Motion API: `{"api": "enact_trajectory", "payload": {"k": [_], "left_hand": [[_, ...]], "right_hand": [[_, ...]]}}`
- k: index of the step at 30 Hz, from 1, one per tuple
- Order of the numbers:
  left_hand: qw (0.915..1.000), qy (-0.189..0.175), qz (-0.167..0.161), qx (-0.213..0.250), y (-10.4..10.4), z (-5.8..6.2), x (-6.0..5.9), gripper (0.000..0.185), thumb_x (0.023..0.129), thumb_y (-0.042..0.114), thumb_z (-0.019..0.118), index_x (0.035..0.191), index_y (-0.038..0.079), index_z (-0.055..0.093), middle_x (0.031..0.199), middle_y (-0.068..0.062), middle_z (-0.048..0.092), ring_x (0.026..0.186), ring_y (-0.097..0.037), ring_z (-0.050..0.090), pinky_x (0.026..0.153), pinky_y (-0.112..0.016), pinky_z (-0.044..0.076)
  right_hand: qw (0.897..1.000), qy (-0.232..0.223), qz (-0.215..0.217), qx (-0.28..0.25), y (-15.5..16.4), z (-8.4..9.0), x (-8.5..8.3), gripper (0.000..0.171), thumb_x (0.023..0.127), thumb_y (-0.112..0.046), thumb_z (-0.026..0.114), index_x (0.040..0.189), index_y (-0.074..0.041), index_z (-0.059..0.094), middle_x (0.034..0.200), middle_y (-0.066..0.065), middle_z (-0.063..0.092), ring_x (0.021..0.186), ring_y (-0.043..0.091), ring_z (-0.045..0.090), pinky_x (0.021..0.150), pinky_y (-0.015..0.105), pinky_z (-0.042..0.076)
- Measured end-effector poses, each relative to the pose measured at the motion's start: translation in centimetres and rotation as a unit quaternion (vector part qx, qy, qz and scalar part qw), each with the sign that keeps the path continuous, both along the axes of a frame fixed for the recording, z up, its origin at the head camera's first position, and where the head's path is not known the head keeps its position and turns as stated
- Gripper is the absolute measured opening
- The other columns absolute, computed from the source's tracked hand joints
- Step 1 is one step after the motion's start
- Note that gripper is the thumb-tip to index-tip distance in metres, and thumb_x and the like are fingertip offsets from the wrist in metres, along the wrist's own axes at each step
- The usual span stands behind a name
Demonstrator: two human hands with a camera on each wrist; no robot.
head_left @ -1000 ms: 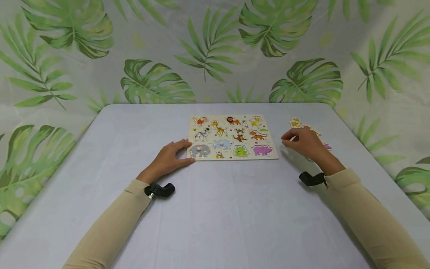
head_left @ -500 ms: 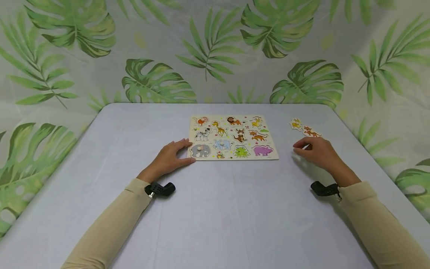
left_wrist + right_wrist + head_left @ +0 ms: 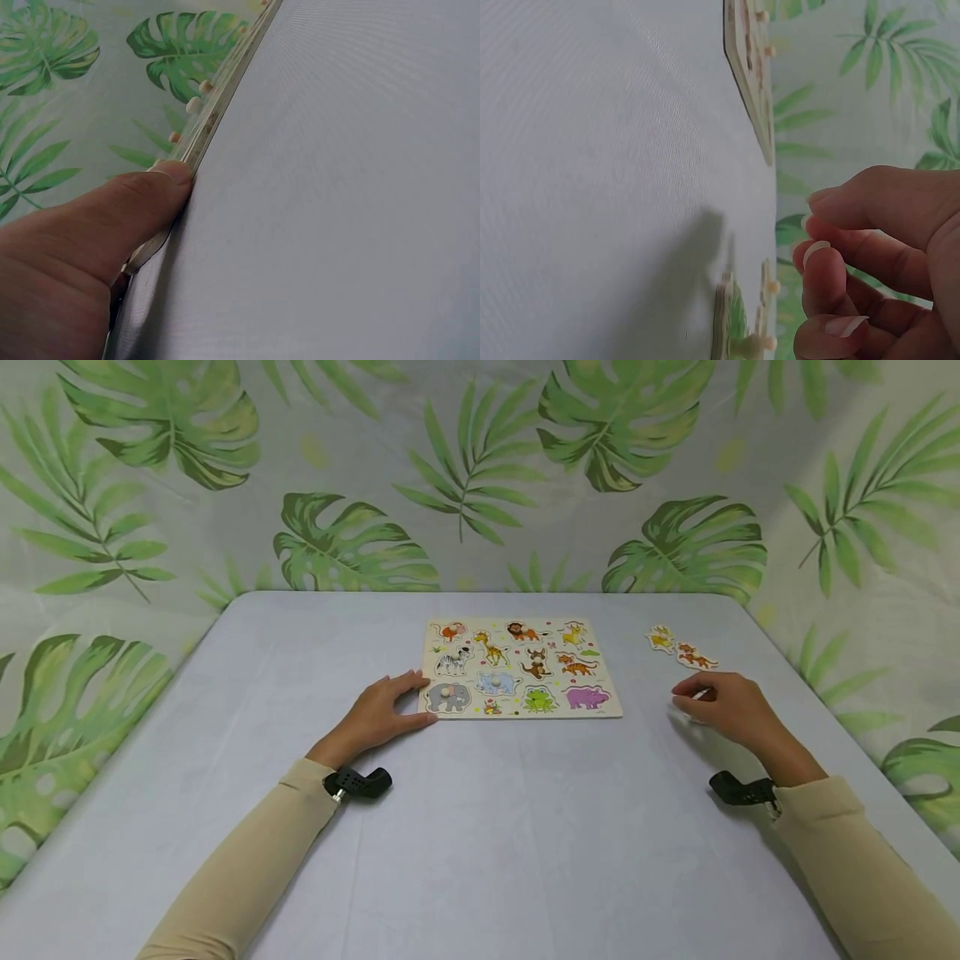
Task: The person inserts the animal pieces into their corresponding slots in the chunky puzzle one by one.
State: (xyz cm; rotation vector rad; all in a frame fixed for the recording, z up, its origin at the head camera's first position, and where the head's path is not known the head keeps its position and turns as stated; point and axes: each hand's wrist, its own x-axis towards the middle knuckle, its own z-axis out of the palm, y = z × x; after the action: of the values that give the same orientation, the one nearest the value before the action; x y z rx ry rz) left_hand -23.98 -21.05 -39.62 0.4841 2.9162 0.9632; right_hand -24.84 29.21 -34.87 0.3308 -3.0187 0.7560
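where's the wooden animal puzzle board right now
In the head view the wooden animal puzzle board lies mid-table, the left hand touching its near-left corner.

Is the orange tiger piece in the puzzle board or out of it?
Out: the orange tiger piece lies on the table, right of the puzzle board, beside a yellow piece.

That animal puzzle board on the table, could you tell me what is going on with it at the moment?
A person sits at a grey table with a wooden animal puzzle board. The left hand rests against the board's near left corner, thumb on its edge. The right hand hovers to the right of the board with fingers curled; whether it holds a piece is hard to tell. Two loose pieces lie on the table beyond that hand.
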Motion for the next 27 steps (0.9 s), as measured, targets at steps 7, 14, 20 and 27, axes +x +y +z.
{"api": "enact_trajectory", "payload": {"k": [7,14,20,27], "left_hand": [[1.0,0.006,-0.003,0.003,0.0,0.0,-0.1,0.066,0.085,0.046,0.071,0.139,0.014,0.052,0.151,-0.008,0.039,0.142,-0.026,0.031,0.119,-0.045,0.017],[1.0,-0.001,-0.004,0.003,0.0,-0.3,-0.2,0.067,0.085,0.048,0.071,0.14,0.016,0.051,0.152,-0.008,0.037,0.142,-0.029,0.029,0.118,-0.047,0.018],[1.0,0.0,0.002,0.0,0.0,-0.2,0.1,0.067,0.085,0.047,0.071,0.14,0.016,0.051,0.152,-0.008,0.037,0.142,-0.033,0.028,0.117,-0.05,0.019],[1.0,0.006,-0.001,0.0,-0.1,-0.1,0.1,0.066,0.085,0.046,0.071,0.14,0.014,0.051,0.152,-0.01,0.038,0.141,-0.031,0.03,0.117,-0.049,0.019]], "right_hand": [[1.0,0.012,-0.008,-0.008,1.0,0.0,0.1,0.028,0.092,-0.03,0.066,0.107,-0.006,0.07,0.099,0.013,0.069,0.08,0.024,0.061,0.056,0.03,0.045],[1.0,0.006,-0.019,-0.011,1.7,-0.5,0.4,0.033,0.093,-0.033,0.065,0.108,-0.005,0.069,0.1,0.015,0.068,0.083,0.025,0.06,0.06,0.03,0.045],[0.999,0.025,-0.025,-0.009,2.0,-0.7,0.4,0.032,0.092,-0.031,0.066,0.109,-0.004,0.069,0.099,0.015,0.069,0.085,0.028,0.062,0.063,0.03,0.046],[0.999,0.029,-0.036,-0.007,2.5,-0.9,0.2,0.036,0.091,-0.033,0.067,0.109,-0.002,0.068,0.098,0.016,0.069,0.086,0.029,0.061,0.062,0.029,0.046]]}}
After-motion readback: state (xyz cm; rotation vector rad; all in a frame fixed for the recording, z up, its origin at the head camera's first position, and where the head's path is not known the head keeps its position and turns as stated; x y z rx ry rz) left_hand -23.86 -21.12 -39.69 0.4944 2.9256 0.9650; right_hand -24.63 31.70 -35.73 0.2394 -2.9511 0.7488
